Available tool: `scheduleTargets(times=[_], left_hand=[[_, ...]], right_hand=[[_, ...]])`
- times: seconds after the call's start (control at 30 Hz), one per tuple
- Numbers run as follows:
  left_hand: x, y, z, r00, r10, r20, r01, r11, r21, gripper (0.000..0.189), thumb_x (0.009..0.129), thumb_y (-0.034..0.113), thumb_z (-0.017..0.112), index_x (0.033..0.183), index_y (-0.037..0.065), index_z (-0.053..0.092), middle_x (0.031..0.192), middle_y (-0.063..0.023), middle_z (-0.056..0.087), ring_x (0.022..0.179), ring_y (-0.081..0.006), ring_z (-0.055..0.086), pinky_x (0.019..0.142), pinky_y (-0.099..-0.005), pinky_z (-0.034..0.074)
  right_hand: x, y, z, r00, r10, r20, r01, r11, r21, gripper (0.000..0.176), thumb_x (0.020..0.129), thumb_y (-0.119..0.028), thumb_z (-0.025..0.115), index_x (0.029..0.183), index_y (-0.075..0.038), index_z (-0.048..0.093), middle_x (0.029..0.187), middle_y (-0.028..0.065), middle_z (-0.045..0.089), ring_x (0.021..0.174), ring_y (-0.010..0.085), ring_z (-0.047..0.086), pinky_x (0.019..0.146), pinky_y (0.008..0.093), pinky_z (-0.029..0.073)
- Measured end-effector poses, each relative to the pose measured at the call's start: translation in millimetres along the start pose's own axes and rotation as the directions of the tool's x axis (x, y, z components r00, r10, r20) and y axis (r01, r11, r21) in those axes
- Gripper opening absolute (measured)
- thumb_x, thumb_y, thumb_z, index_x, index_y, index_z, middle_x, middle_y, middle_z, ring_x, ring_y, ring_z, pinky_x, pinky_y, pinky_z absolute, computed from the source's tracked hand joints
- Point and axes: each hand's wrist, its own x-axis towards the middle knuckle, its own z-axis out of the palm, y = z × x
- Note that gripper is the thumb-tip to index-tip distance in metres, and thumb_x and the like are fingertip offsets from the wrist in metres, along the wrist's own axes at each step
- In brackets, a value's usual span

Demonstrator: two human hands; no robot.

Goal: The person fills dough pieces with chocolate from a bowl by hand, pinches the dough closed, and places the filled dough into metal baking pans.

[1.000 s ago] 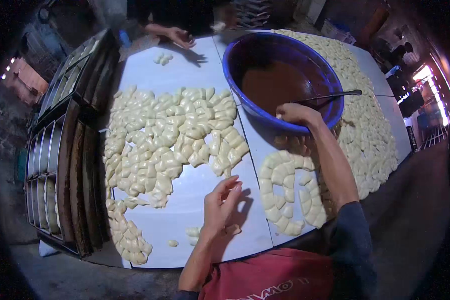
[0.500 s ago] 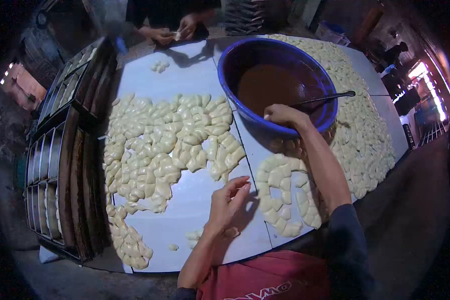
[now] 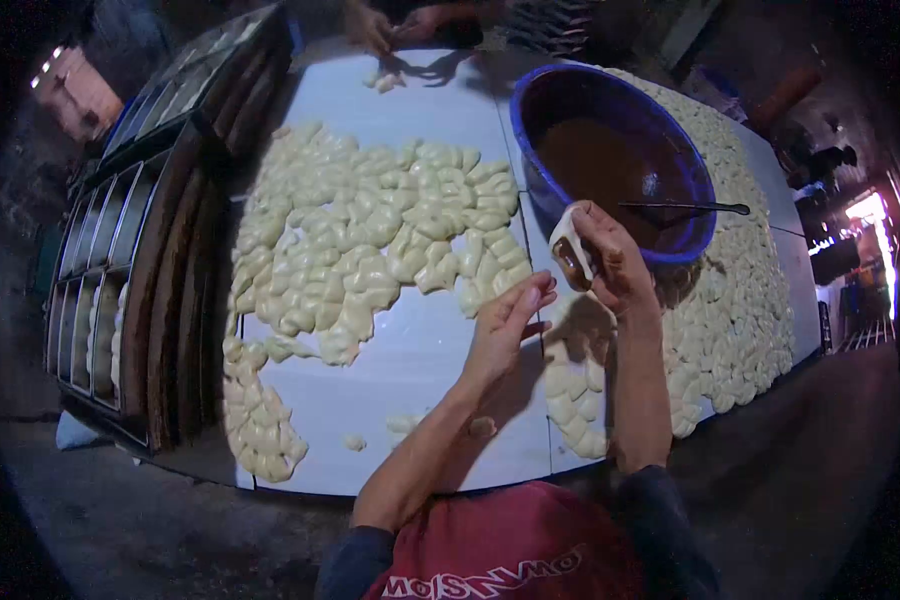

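My right hand (image 3: 620, 265) grips a piece of white dough (image 3: 567, 228) with brown filling on it, just in front of the blue basin (image 3: 526, 160). Dark brown paste (image 3: 595, 155) lies inside the basin, and a dark spoon (image 3: 700, 207) rests across its rim. To the left, my left hand (image 3: 505, 325) hovers over the table with thumb and fingers slightly apart, holding nothing that I can see. Pale dough pieces (image 3: 350, 240) cover much of the table beside it. More of them (image 3: 573, 400) lie below my right hand, partly hidden by the forearm.
Metal moulds (image 3: 95, 290) in dark frames stack along the left edge. Many small dough pieces (image 3: 730, 310) spread over the right side. Across the table, another person's hands (image 3: 400, 28) work near a few dough bits (image 3: 384, 82).
My right hand has come out of the basin towards me and now shows the dough with brown filling. My left hand has moved up and right, nearer to it. The view has shifted.
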Motion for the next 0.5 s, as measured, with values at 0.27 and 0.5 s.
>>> scheduleTargets(times=[0.27, 0.5], left_hand=[[-37, -4, -51, 0.928, -0.191, -0.321, 0.066, 0.93, -0.362, 0.025, 0.095, 0.016, 0.067, 0.114, -0.001, 0.064, 0.09, -0.0085, 0.069, 0.076, -0.0158, 0.067, 0.069, -0.0279, 0.056], [-59, -12, -77, 0.935, -0.061, -0.349, -0.045, 0.956, -0.288, 0.028, 0.092, 0.014, 0.072, 0.112, -0.004, 0.068, 0.094, -0.0075, 0.07, 0.079, -0.0145, 0.067, 0.069, -0.0261, 0.056]], right_hand=[[-50, 94, 50, 0.995, -0.003, -0.1, -0.008, 0.994, -0.109, 0.036, 0.089, -0.012, 0.067, 0.123, -0.006, 0.055, 0.108, 0.0029, 0.061, 0.086, 0.0096, 0.061, 0.076, 0.0238, 0.053], [-67, 149, 86, 0.856, -0.5, 0.127, 0.301, 0.283, -0.91, 0.033, 0.087, -0.006, 0.069, 0.12, -0.005, 0.066, 0.118, 0.0155, 0.058, 0.103, 0.0304, 0.063, 0.085, 0.0364, 0.053]])
